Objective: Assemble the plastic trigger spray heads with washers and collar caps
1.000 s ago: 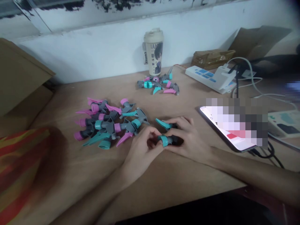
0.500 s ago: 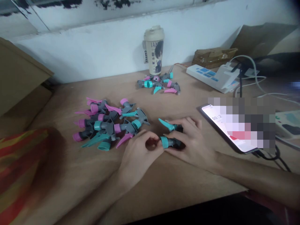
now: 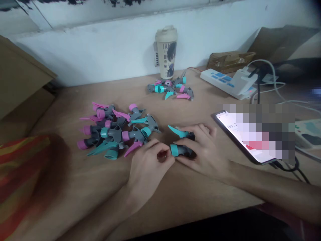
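While both hands rest low on the bench [image 3: 75,187], the right hand [image 3: 205,150] is curled around a dark spray-trigger head [image 3: 184,150], pinching its body so that the teal collar [image 3: 174,150] faces left and the teal trigger lever [image 3: 177,131] sticks up and away toward the far side. The left hand [image 3: 147,164] is closed into a loose fist just beside that collar, thumb and forefinger drawn together at the collar's open end; whether they grip some small part there cannot be told, since the fingers hide the spot. Compared with half a second ago, the change is slight: the left thumb and forefinger have closed in tighter, the ring-shaped gap they made before is nearly gone, and the trigger head sits a touch higher in view, still at the middle of the bench between the two hands. Just to the left lies a pile of finished-looking trigger heads [image 3: 115,132] in grey with pink and teal parts, unmoved. Farther back, a smaller cluster of the same pieces [image 3: 172,88] lies in front of a cream lidded cup [image 3: 166,52] that stands against the wall. To the right of the hands a phone [image 3: 233,134] lies face up with its screen lit, and beyond it a white power strip [image 3: 225,80] carries plugged-in cables.
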The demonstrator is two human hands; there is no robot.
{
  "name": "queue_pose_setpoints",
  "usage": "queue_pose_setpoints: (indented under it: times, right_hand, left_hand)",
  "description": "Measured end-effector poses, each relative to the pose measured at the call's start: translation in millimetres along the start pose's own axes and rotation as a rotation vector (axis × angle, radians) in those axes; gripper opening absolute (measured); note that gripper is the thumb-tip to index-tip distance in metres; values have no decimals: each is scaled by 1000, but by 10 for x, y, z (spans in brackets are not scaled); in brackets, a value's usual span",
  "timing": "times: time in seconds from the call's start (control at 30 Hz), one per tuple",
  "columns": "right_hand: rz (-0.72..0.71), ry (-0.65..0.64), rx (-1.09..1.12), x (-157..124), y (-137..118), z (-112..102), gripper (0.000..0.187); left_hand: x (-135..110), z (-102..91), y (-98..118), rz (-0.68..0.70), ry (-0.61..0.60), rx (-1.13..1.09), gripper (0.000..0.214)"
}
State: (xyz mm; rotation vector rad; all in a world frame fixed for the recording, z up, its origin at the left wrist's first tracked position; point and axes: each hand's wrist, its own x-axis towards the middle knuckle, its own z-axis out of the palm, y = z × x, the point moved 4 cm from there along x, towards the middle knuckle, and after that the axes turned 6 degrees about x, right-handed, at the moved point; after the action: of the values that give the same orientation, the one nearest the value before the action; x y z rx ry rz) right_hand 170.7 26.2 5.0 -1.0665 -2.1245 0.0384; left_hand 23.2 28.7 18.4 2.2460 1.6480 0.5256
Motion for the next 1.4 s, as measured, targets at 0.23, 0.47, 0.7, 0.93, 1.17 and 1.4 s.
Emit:
queue_pose_setpoints:
  times: [0.23,0.47,0.7,0.93,1.17,1.4]
  right_hand:
    - [161,26,35,47,141,-126,29]
    - [259,-93,465,29,224,-36,33]
    - [181,-170,602,22,142,15,35]
    - [180,-200,615,-3,152,46,35]
    - [157,-188,599,0,141,31,32]
    - [107,-187,581,-18,154,36,30]
  left_hand:
    - [72,-120,-191,-36,148,-83,12]
    - [91,-112,-135,-87,-21,-650,16]
    - [70,-79,-60,-47,-109,-656,16]
    - [98,-35,-114,-102,-73,-615,18]
    - [49,-38,-113,44,9,-498,4]
    - [41,-70,-61,190,57,-382,9]
